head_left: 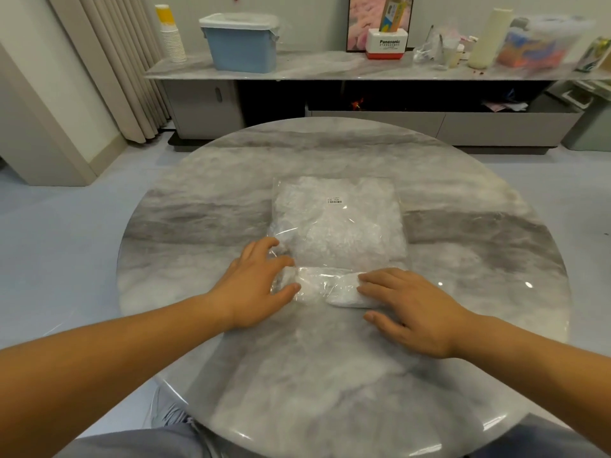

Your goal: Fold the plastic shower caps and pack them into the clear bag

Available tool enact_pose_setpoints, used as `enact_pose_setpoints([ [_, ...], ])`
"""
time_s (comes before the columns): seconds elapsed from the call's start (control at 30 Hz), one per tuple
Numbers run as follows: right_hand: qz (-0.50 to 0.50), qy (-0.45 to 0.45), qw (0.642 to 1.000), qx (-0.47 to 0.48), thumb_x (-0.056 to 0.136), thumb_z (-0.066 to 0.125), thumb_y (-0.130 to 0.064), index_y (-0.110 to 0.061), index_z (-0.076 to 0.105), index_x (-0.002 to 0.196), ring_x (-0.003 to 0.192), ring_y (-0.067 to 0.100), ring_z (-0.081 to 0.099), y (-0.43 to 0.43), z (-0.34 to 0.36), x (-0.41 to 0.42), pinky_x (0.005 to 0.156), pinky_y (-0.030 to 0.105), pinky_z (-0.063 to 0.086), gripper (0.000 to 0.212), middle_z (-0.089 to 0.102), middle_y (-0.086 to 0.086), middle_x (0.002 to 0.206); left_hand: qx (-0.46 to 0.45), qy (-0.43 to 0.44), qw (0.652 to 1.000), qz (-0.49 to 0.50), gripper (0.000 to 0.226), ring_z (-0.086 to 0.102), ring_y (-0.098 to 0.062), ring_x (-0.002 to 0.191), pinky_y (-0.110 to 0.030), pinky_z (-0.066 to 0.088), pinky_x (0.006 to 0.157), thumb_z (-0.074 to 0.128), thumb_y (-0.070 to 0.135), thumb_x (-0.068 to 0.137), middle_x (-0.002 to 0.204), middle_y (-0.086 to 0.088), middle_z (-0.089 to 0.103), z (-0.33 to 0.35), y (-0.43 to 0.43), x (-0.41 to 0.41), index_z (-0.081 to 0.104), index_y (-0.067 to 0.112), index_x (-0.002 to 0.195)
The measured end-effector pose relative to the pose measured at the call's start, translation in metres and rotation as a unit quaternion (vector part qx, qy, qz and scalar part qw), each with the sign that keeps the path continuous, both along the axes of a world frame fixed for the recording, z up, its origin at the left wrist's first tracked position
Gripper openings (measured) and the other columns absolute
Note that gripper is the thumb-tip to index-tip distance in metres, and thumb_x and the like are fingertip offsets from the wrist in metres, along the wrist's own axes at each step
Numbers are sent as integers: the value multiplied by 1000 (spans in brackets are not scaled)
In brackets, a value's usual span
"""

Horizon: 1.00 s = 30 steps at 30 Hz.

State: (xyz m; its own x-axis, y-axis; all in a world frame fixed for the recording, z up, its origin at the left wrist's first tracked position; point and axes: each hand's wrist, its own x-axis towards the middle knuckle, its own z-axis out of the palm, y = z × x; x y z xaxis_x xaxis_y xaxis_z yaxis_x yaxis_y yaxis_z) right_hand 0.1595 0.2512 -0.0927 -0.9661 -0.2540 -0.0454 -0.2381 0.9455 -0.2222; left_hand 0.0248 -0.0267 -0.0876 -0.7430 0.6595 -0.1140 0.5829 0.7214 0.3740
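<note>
A clear bag [337,223] stuffed with white crinkled shower caps lies flat in the middle of the round marble table [496,259], a small barcode label on its top. A folded white shower cap [325,287] lies at the bag's near opening, partly under clear film. My left hand [256,285] curls its thumb and fingers round the bag's near left edge and the cap's left end. My right hand [410,305] rests flat with straight fingers on the cap's right end.
Behind the table runs a long marble sideboard [330,69] with a blue bin [239,41], a stack of paper cups [170,34], a Panasonic box [388,44] and clutter. Curtains [125,61] hang at the left. My knees show at the table's near edge.
</note>
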Motion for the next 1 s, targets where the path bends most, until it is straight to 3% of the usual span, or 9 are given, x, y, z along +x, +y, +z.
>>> enact_pose_setpoints([
  [0.13, -55, 8, 998, -3, 96, 44, -56, -24, 63, 133, 139, 21, 45, 2, 24, 4, 112, 39, 39, 52, 50, 0, 150, 63, -65, 989, 119, 61, 37, -26, 135, -39, 42, 108, 64, 47, 91, 147, -2, 30, 19, 17, 0, 40, 24, 141],
  [0.2, -105, 6, 994, 10, 100, 52, -48, -23, 62, 133, 138, 22, 44, 6, 36, 7, 112, 35, 37, 42, 49, 1, 149, 84, -151, 967, 189, 68, 57, -25, 109, -35, 54, 83, 67, 41, 90, 132, -5, 47, 32, 20, 1, 32, 19, 144],
  [0.27, -182, -35, 983, -10, 99, 56, -43, -22, 61, 132, 128, 22, 51, 8, 40, 6, 106, 32, 41, 40, 49, 2, 143, 70, -235, 939, 241, 71, 60, -21, 91, -30, 48, 61, 66, 37, 91, 114, -4, 54, 43, 19, 4, 28, 14, 147],
  [0.33, -267, -94, 956, -78, 96, 61, -42, -21, 58, 133, 103, 20, 63, 8, 38, 2, 90, 32, 50, 43, 51, 5, 135, 48, -247, 934, 253, 75, 58, -22, 94, -29, 46, 61, 66, 35, 92, 118, -6, 53, 43, 16, 5, 25, 13, 150],
  [0.4, -295, -118, 941, -115, 94, 64, -42, -19, 56, 134, 80, 16, 64, 7, 33, -6, 75, 30, 51, 46, 54, 7, 125, 61, -245, 934, 253, 75, 57, -20, 91, -29, 47, 63, 67, 34, 92, 119, -6, 53, 39, 16, 0, 24, 13, 151],
  [0.57, -300, -115, 933, -164, 90, 70, -34, -21, 62, 123, 81, 17, 65, 14, 28, -33, 73, 28, 52, 36, 59, 4, 111, 125, -284, 914, 260, 30, 55, -10, 73, -20, 42, 51, 67, 21, 95, 92, 0, 58, 38, 26, -22, 45, 19, 116],
  [0.73, -291, -126, 922, -222, 85, 76, -25, -26, 67, 100, 56, 2, 52, 33, 20, -48, 50, 10, 38, 17, 56, -7, 79, 95, -256, 936, 222, 68, 55, -6, 74, -20, 41, 54, 71, 36, 91, 95, 7, 57, 26, 25, -55, 31, 17, 144],
  [0.9, -296, -162, 893, -297, 79, 81, -17, -28, 71, 86, 58, 6, 59, 47, 17, -57, 57, 24, 52, 17, 62, 4, 86, 37, -258, 949, 175, 71, 64, -2, 73, -15, 42, 55, 71, 53, 84, 85, 12, 62, 18, 25, -77, 30, 30, 137],
  [1.0, -315, -121, 889, -310, 76, 86, -24, -38, 72, 85, 88, 2, 64, 60, 17, -58, 77, 25, 55, 22, 63, -7, 99, 38, -288, 935, 205, 72, 65, -1, 79, -15, 43, 61, 66, 68, 80, 91, 10, 65, 25, 24, -92, 28, 36, 131],
])
